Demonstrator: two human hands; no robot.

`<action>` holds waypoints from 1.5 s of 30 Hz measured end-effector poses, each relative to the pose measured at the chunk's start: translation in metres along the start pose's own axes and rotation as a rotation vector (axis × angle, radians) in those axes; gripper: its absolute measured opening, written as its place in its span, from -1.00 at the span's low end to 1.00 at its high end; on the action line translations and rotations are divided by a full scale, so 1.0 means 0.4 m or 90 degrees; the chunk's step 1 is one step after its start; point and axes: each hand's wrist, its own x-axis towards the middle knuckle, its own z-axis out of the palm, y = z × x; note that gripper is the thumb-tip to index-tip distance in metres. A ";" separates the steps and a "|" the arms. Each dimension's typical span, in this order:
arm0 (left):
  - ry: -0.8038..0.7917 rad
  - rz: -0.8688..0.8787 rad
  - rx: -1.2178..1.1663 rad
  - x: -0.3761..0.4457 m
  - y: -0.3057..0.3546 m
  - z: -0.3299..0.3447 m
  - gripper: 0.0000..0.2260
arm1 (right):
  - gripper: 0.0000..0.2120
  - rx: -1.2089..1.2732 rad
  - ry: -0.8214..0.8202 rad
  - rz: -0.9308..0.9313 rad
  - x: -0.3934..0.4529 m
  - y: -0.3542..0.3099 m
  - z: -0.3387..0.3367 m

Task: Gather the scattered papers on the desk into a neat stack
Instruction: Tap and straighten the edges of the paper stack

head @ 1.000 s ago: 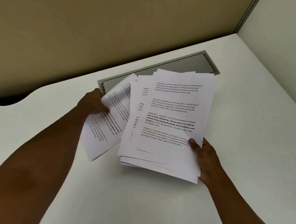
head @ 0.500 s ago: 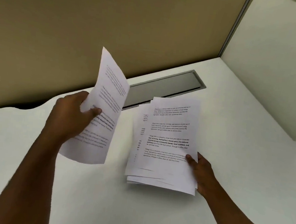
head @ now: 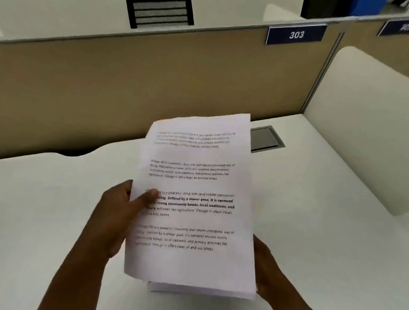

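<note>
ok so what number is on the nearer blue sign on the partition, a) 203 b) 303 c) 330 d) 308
b: the blue sign clipped to the top edge of the tan partition, beyond the papers, plainly reads 303 in white digits.

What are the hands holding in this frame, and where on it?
The stack of papers: the left hand pinches its left edge, thumb on the top sheet; the right hand grips the lower right edge, fingers hidden behind it.
</note>
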 end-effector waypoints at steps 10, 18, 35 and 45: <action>-0.001 -0.267 -0.256 -0.020 -0.337 -0.045 -0.43 | -0.68 -0.042 -0.128 -0.034 -0.065 -0.009 0.051; 0.048 -0.129 -0.221 -0.038 -0.340 -0.025 -0.65 | -0.58 -0.132 -0.147 -0.017 -0.025 -0.048 0.079; 0.147 0.061 -0.122 0.012 -0.247 0.012 -0.60 | -0.68 -0.125 -0.025 -0.194 0.051 -0.190 0.139; 0.180 0.120 -0.229 0.021 -0.234 0.003 -0.67 | -0.84 -0.102 -0.009 -0.260 0.052 -0.167 0.144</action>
